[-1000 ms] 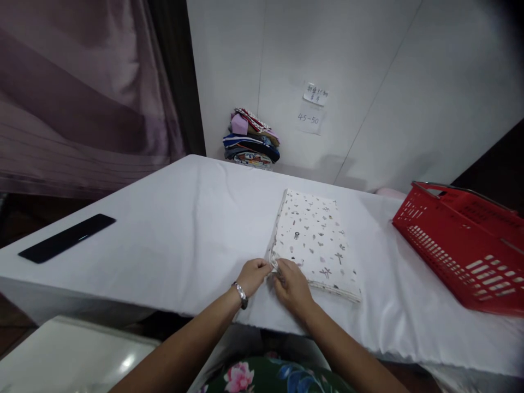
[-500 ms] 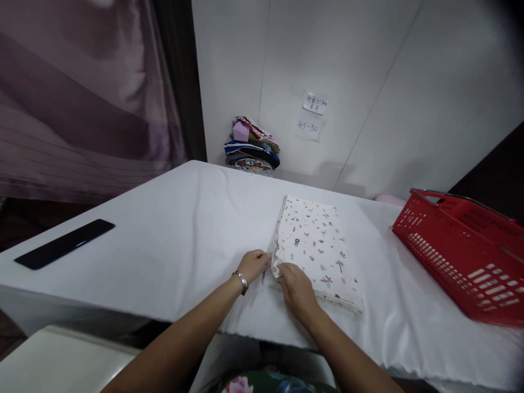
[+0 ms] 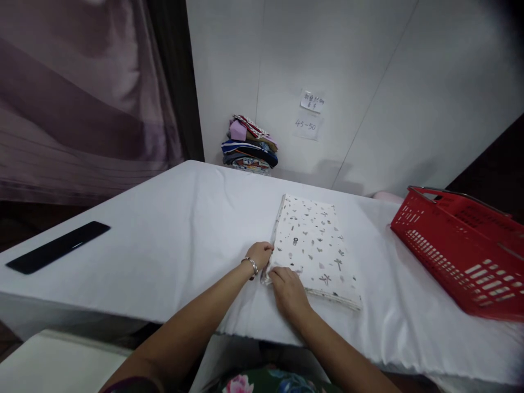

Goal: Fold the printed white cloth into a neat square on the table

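A folded white cloth (image 3: 313,245) with small printed plants and shapes lies flat on the white-covered table (image 3: 155,234). It is layered, with its folded edges showing along the left and front. My left hand (image 3: 260,255), with a silver bracelet at the wrist, is closed at the cloth's left edge; its fingertips pinch the layers there. Just below, my right hand (image 3: 290,292) grips the near left corner of the cloth, thumb and fingers curled over it. The fingertips of both hands are partly hidden.
A red plastic basket (image 3: 458,256) stands at the table's right. Toward the left edge lies a flat black object (image 3: 59,246). Behind the table, a stack of folded fabrics (image 3: 249,146) sits by the wall, under handwritten paper signs (image 3: 308,126). A pink curtain (image 3: 82,103) hangs at left.
My left hand has moved slightly up along the cloth's left edge. The right hand has shifted a little left and down, drawing the near left corner outward. The view has turned slightly.
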`<state>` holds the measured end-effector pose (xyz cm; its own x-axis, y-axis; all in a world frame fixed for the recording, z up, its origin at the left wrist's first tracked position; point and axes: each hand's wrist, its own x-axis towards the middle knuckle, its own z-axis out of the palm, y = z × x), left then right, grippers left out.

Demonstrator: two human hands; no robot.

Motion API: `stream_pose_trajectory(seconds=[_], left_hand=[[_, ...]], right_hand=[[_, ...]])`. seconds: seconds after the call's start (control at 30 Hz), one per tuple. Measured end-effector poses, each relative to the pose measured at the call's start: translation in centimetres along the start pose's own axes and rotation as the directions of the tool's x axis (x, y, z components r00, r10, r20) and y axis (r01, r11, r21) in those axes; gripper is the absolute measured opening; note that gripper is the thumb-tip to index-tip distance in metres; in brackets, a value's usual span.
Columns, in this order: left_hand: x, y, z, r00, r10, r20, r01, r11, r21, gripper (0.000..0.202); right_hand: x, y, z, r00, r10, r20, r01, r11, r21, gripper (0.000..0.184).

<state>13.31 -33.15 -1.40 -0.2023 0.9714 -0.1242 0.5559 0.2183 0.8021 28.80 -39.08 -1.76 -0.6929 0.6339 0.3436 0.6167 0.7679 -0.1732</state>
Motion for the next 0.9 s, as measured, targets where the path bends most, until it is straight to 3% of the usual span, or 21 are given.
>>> stream_pose_trajectory(seconds=[0.47,0.7,0.9], left_hand=[[1.9,1.5,-0.5,0.999,0.004,0.049,-0.016,0.965,0.262,0.008],[2.3,1.1,-0.6,0.999,0.032,0.03,-0.039,0.955,0.293,0.012],[0.6,1.3,-0.9,0.998,0.046,-0.033,-0.036,0.962,0.269,0.032]], right_hand=[[-0.1,-0.4,0.8,0.999,0.042,-0.015,-0.043,0.998,-0.045,0.03],[0.1,-0.2,0.9,0.999,0.037,-0.032,-0.038,0.999,-0.039,0.033],[0.2,-0.1,0.9,0.999,0.026,-0.036,-0.028,0.999,-0.033,0.037]])
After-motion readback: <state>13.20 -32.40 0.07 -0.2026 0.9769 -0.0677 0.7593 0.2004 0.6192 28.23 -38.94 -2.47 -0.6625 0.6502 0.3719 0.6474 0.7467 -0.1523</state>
